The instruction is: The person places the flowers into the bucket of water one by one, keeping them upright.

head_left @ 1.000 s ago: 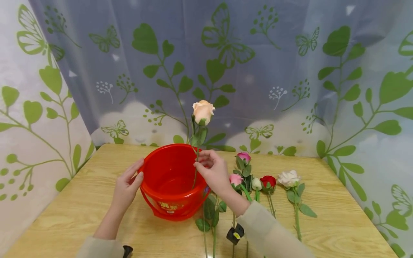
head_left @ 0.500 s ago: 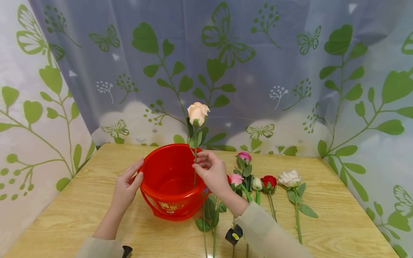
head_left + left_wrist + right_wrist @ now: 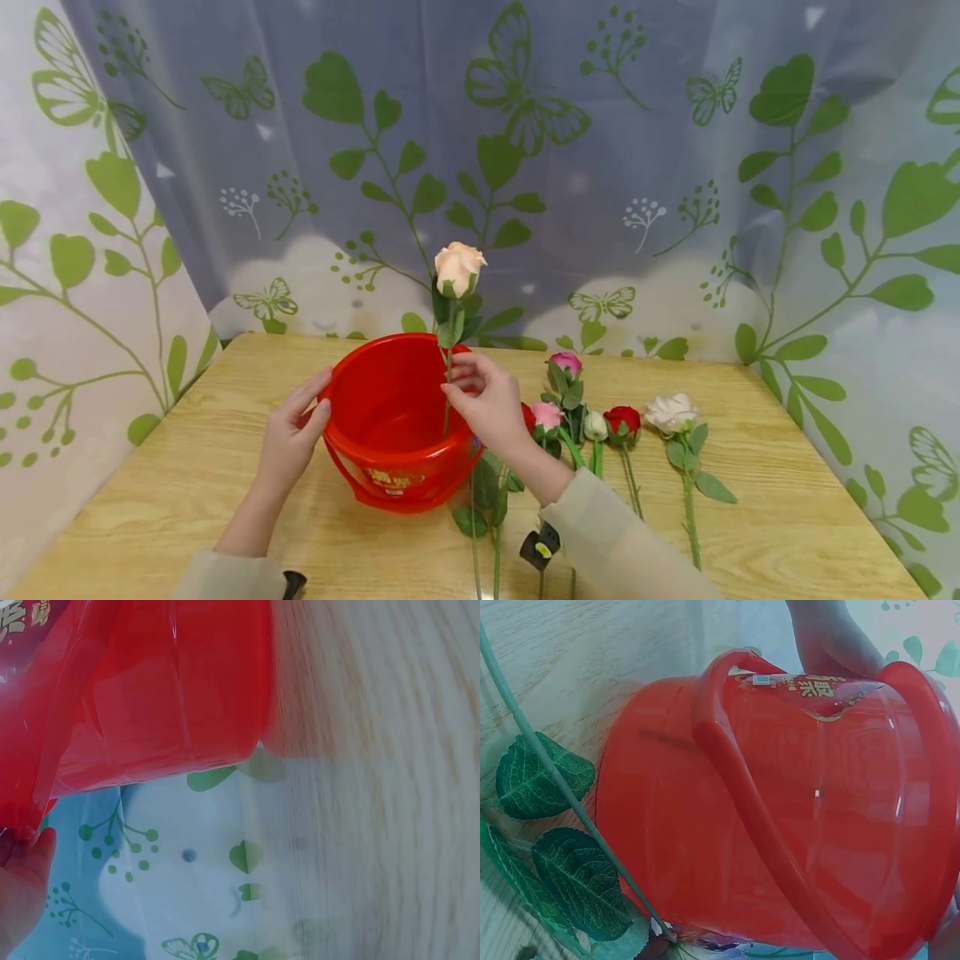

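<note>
In the head view, my right hand pinches the stem of a peach rose. The rose stands nearly upright, bloom on top, with its lower stem inside a red plastic bucket. Against the bucket's left rim rests my left hand, its fingers fairly straight on the outside and the thumb near the rim. The left wrist view catches part of the left hand at the red rim. In the right wrist view, the bucket's handle hangs down along its side; the right fingers are mostly out of sight.
On the wooden table, right of the bucket, lie a white rose, a red rose, a whitish bud, a pink rose and a magenta rose. A patterned curtain closes off the back.
The peach rose has shifted slightly left and a little lower, together with my right hand. My left hand stays at the bucket's rim.
</note>
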